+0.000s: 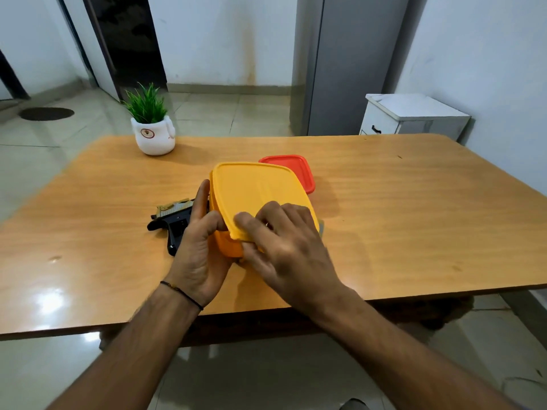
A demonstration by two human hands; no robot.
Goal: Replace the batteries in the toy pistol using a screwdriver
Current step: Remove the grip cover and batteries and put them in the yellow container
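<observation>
A yellow plastic box (228, 247) with a yellow lid (251, 193) stands in the middle of the wooden table (414, 217). My left hand (198, 247) grips the box's left side, thumb and fingers curled round its near corner. My right hand (284, 244) pinches the lid's near edge, which is tilted up off the box there. The black toy pistol (171, 223), with a gold-coloured top, lies on the table just left of the box, partly hidden behind my left hand. No screwdriver or batteries show.
An orange-red lidded container (299, 170) sits right behind the yellow box. A white pot with a green plant (152, 134) stands at the table's far left. A white cabinet (411, 116) and a grey panel stand beyond the table.
</observation>
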